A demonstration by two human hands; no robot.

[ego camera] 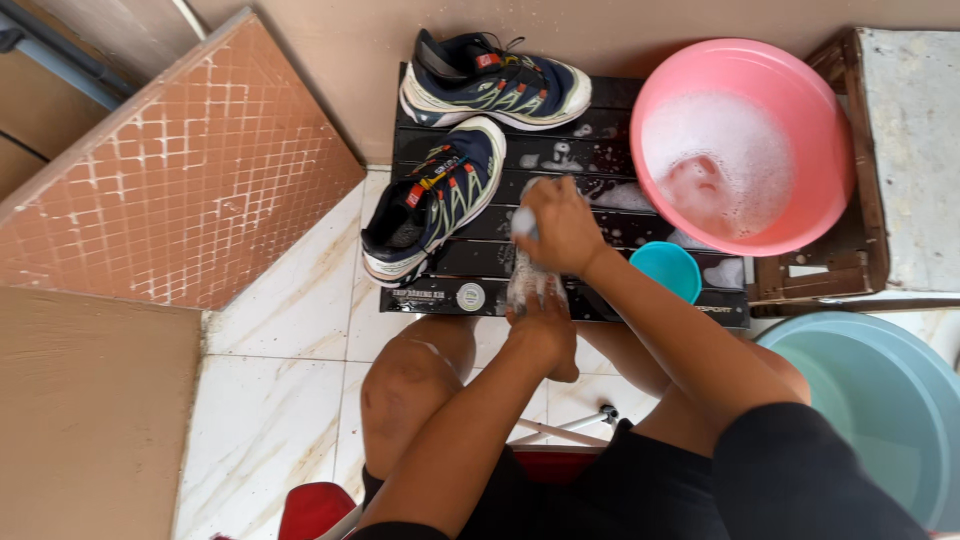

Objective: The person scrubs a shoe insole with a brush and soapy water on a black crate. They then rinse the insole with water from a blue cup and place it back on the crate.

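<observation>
My left hand (545,325) grips the near end of a long pale item covered in foam (525,283), held over the black slatted board (600,150). My right hand (562,228) is closed on its far end, pressing a small whitish object (522,220) against it; I cannot tell what that object is. Two navy sports shoes with pale soles and red lace tabs rest on the board. One shoe (435,200) lies just left of my hands, the other shoe (495,82) at the board's far edge.
A pink basin (800,100) of sudsy water stands tilted at the right, with a small teal cup (668,268) below it. A large pale teal tub (880,400) sits lower right. A brown tile panel (170,170) leans at the left. My bare knees are below the board.
</observation>
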